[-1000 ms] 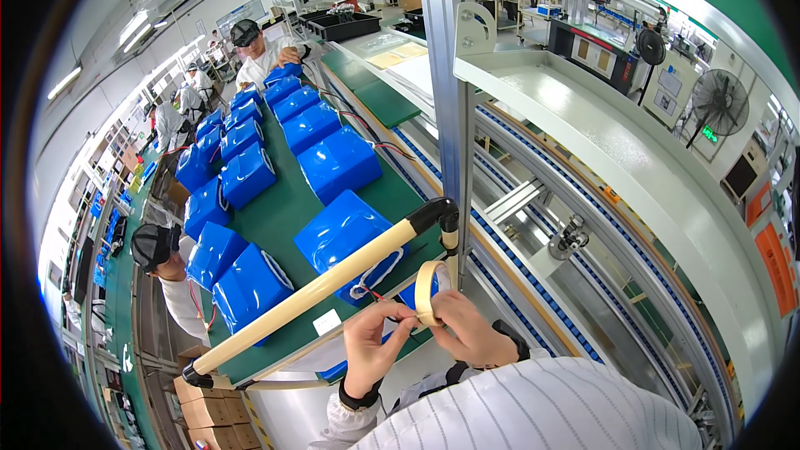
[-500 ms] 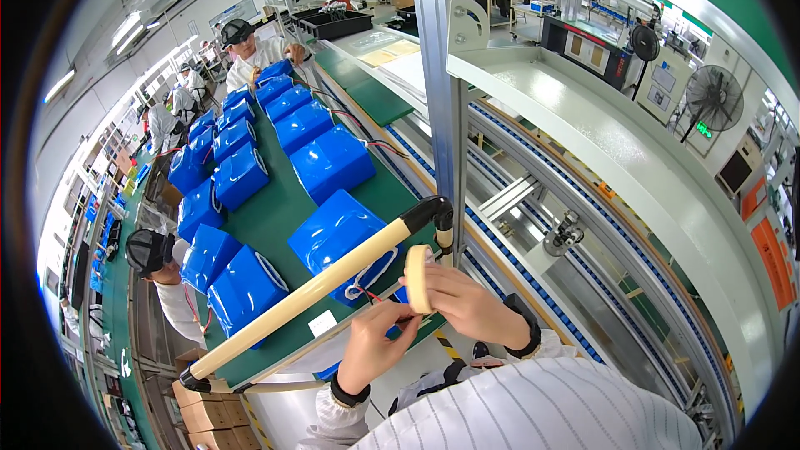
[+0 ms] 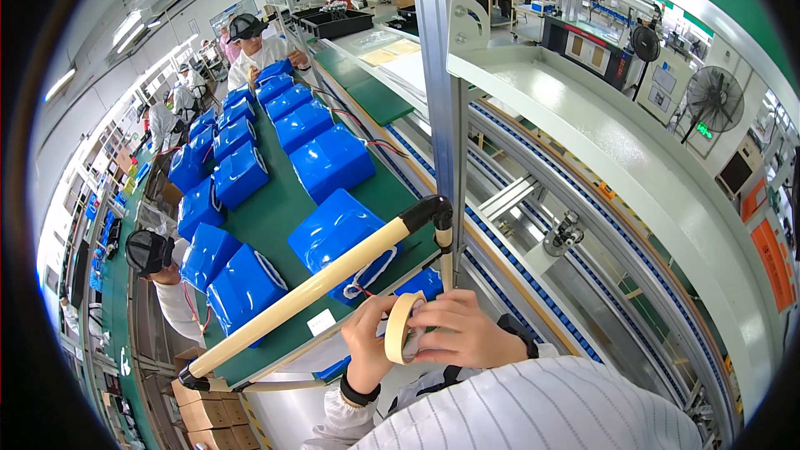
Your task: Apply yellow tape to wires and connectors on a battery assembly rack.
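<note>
Both of my hands are around a roll of cream masking tape (image 3: 398, 329) at the lower middle, on the near side of the padded rail. The fingers of my right hand (image 3: 467, 329) reach into its core and round its right side. My left hand (image 3: 365, 348) is closed against the roll's left edge, its fingertips partly hidden behind the tape. Just beyond the rail sits a large blue film-wrapped block (image 3: 337, 233), with white cord and red wire at its near end. A small blue piece (image 3: 421, 283) shows just above my right hand.
A cream tubular rail (image 3: 308, 292) with black joints crosses before me. Rows of blue wrapped blocks (image 3: 242, 175) stand on the green bench (image 3: 271, 217). A metal post (image 3: 442, 75) and roller conveyor (image 3: 533, 275) lie right. Co-workers stand at left (image 3: 150, 254) and far end (image 3: 250, 46).
My hands have brought the tape roll down and slightly left, and its open core now turns toward me. The small blue piece has come into view above my right hand. The far co-worker has shifted.
</note>
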Available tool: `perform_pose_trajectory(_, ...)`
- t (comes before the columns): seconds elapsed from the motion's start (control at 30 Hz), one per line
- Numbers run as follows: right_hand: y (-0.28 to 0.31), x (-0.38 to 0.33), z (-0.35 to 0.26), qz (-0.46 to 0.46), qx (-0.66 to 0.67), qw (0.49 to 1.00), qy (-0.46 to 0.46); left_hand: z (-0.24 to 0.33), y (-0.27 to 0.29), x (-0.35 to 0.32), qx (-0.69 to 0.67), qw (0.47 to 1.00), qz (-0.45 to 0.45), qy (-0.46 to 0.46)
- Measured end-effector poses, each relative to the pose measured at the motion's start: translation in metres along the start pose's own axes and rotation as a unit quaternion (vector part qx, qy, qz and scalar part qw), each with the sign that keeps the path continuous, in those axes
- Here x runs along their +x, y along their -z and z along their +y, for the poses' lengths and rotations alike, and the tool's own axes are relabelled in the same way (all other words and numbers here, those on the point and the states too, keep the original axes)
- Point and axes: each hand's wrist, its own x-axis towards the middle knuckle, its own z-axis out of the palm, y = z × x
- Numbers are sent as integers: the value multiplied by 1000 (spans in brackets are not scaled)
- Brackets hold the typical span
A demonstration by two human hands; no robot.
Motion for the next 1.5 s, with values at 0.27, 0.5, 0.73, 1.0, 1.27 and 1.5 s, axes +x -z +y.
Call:
perform_pose_trajectory(0.27, -14, -17, 1, 15, 159, 985, -58, 4, -5, -4, -28, 997, 71, -20)
perform_pose_trajectory(0.5, -6, -21, -3, -53, 370, 916, -142, 0, -8, -4, -24, 992, 92, -85)
perform_pose_trajectory(0.73, 0, -16, -6, 121, 561, 747, -336, -3, -8, -2, 17, 979, 96, -178)
perform_pose_trajectory(1.0, 10, -16, -23, 124, 464, 791, -378, 1, -12, -6, 32, 981, 123, -145)
perform_pose_trajectory(1.27, -9, -19, -19, 161, 355, 872, -295, 6, -11, -10, -99, 987, 117, 38)
perform_pose_trajectory(1.5, -21, -21, -2, 127, 274, 917, -259, 9, -9, -9, -300, 939, 98, 140)
